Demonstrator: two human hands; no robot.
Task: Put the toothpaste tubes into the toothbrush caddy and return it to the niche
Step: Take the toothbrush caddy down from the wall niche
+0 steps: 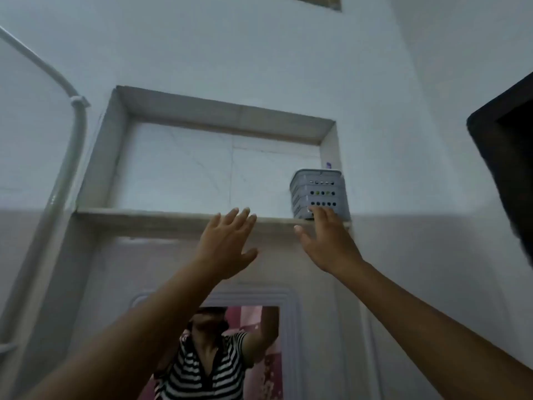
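Grey perforated toothbrush caddy (318, 194): stands upright at the right end of the niche (202, 216) ledge, near its front edge, against the right side wall. Contents: coloured shapes behind the holes; tubes not identifiable. Right hand (326, 241): fingers spread, tips touching the caddy's lower front, gripping nothing. Left hand (225, 243): open, empty, before the ledge's middle. Step, judged: caddy's return apparently complete. Next: withdraw both hands without tipping it.

Single head view, angled upward, close beneath the wall niche (219, 168)
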